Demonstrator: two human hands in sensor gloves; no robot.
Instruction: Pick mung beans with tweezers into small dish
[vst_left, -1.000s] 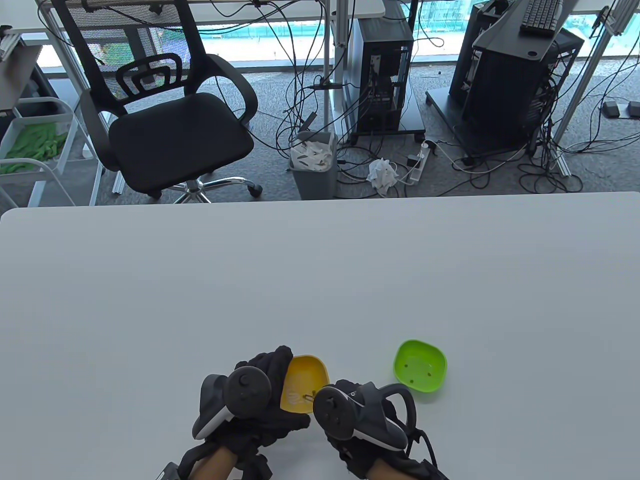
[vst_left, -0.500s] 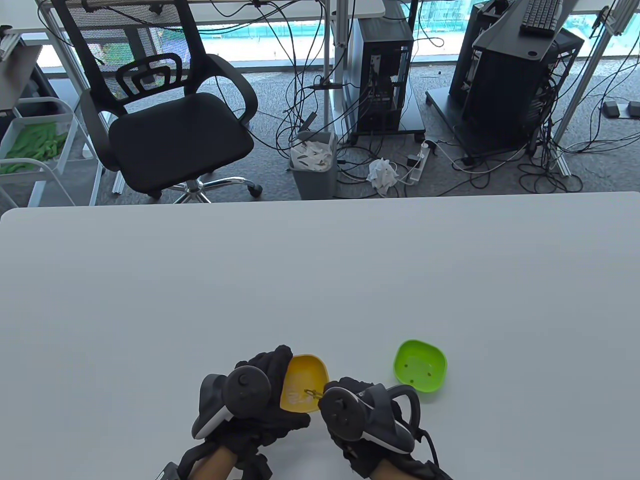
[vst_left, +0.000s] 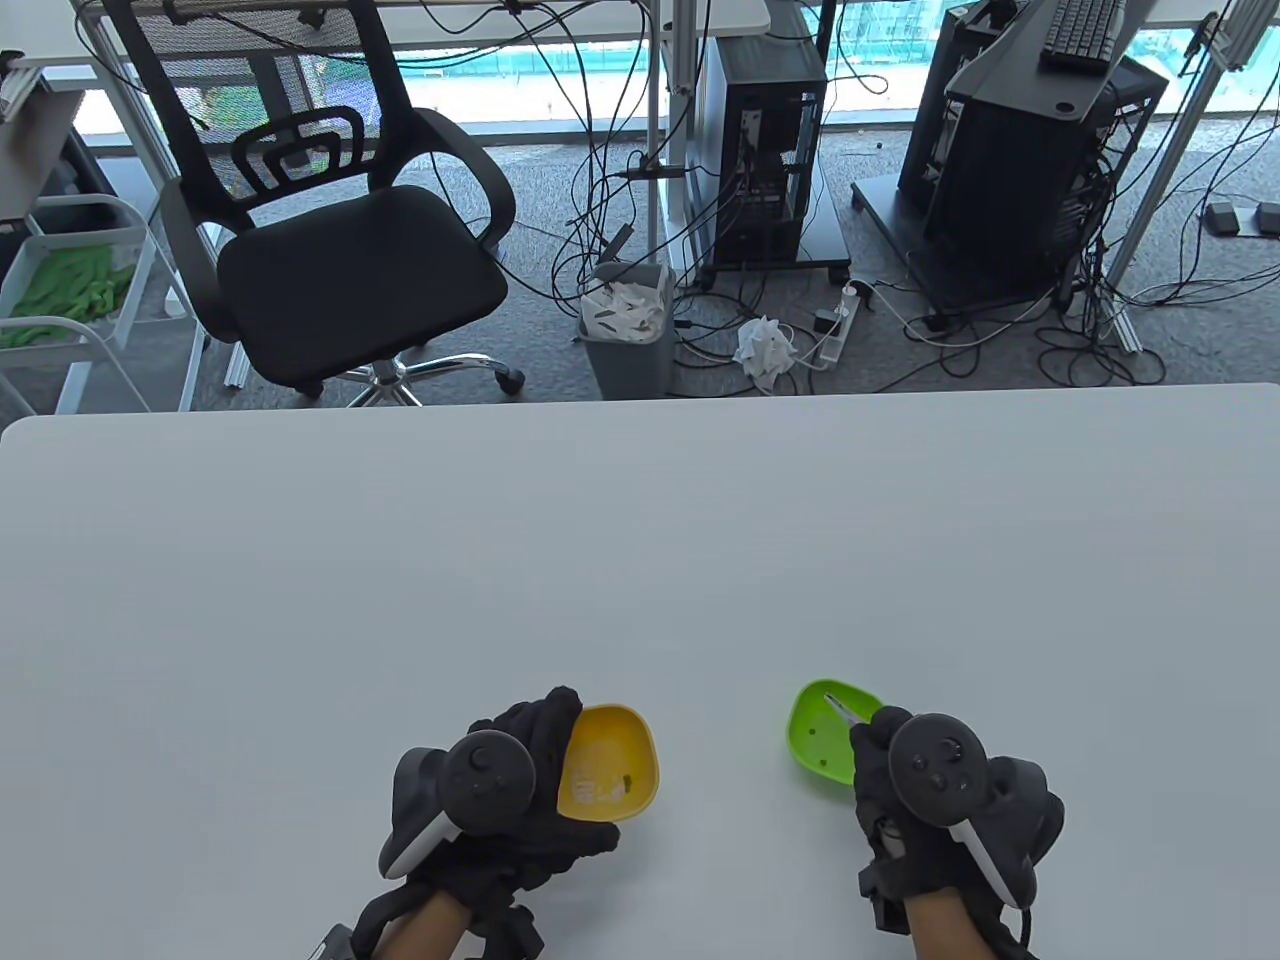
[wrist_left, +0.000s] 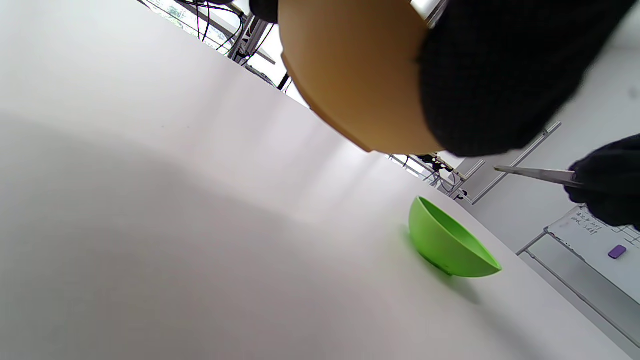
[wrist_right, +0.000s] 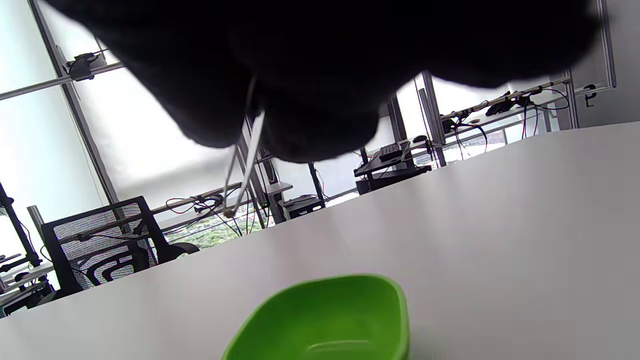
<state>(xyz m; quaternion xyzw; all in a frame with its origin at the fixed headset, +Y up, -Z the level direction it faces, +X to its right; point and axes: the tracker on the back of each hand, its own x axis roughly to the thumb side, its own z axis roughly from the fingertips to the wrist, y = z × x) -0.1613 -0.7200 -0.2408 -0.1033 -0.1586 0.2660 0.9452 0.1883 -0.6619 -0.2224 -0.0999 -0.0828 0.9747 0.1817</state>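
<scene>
My left hand (vst_left: 520, 790) holds the yellow dish (vst_left: 610, 765) tilted up off the table; its underside fills the top of the left wrist view (wrist_left: 350, 75). A mung bean (vst_left: 625, 781) lies inside it. My right hand (vst_left: 900, 790) grips the metal tweezers (vst_left: 843, 708), whose tips hang over the green dish (vst_left: 820, 740). In the right wrist view the tweezers (wrist_right: 242, 170) pinch a small bean (wrist_right: 229, 213) above the green dish (wrist_right: 330, 320). The left wrist view shows the green dish (wrist_left: 450, 245) and the tweezers (wrist_left: 535, 173) above it. A few beans lie in the green dish.
The white table (vst_left: 640, 560) stretches far beyond the dishes. An office chair (vst_left: 330, 230), a bin (vst_left: 625, 325) and cables stand on the floor behind the table's far edge.
My right hand has moved right with the tweezers, from the yellow dish to over the green dish. My left hand has kept the yellow dish in place.
</scene>
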